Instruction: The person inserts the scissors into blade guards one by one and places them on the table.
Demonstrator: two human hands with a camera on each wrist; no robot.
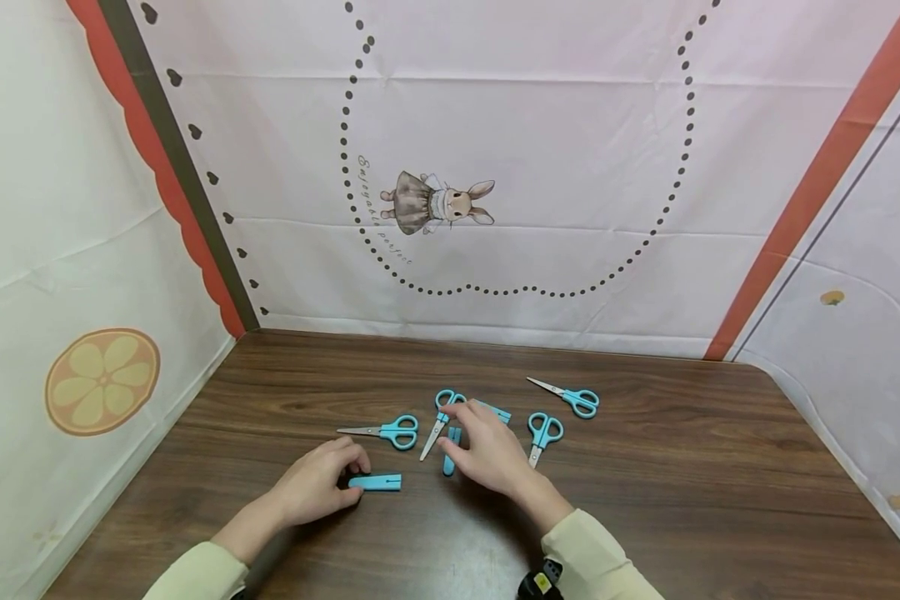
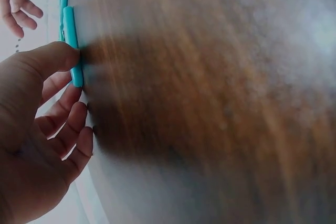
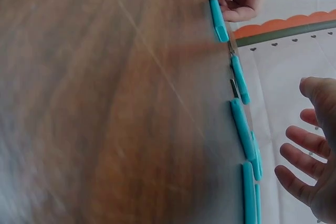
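My left hand (image 1: 311,486) pinches the rounded left end of a blue scissor blade cover (image 1: 386,482) lying on the wooden table. In the left wrist view, the thumb sits against the near side of that cover (image 2: 70,22), with the fingers behind it. Spread and slightly bent, the fingers of my right hand (image 1: 491,450) hover over the middle of the group, holding nothing. Beneath and beside it are scissors with blue handles (image 1: 442,417), a second blue cover (image 1: 449,467) and a third cover (image 1: 498,412), partly hidden by the hand.
More blue-handled scissors lie around: one pair (image 1: 399,432) left of the middle, another (image 1: 545,429) right of the right hand, and one (image 1: 581,403) farther back. A printed cloth (image 1: 540,192) hangs behind the brown table (image 1: 682,467) and along both sides.
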